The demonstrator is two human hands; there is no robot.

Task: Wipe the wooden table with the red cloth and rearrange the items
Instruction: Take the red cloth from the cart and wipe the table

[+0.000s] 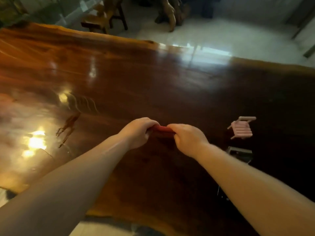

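Observation:
A large glossy dark wooden table point(153, 82) fills the view. The red cloth point(162, 129) is bunched between my two hands near the table's middle, only a short strip of it showing. My left hand point(139, 132) grips its left end with fingers curled over it. My right hand point(187, 138) grips its right end the same way. A small pink slatted miniature chair point(242, 128) stands on the table to the right of my right hand. Just below it, a small dark grey item point(240, 153) lies partly hidden behind my right forearm.
A small brown figurine-like object point(68, 127) lies on the table's left, among bright light reflections. Beyond the far table edge are wooden chairs point(105, 16) and a carved wooden base point(170, 12) on a pale tiled floor. The near table edge runs under my forearms.

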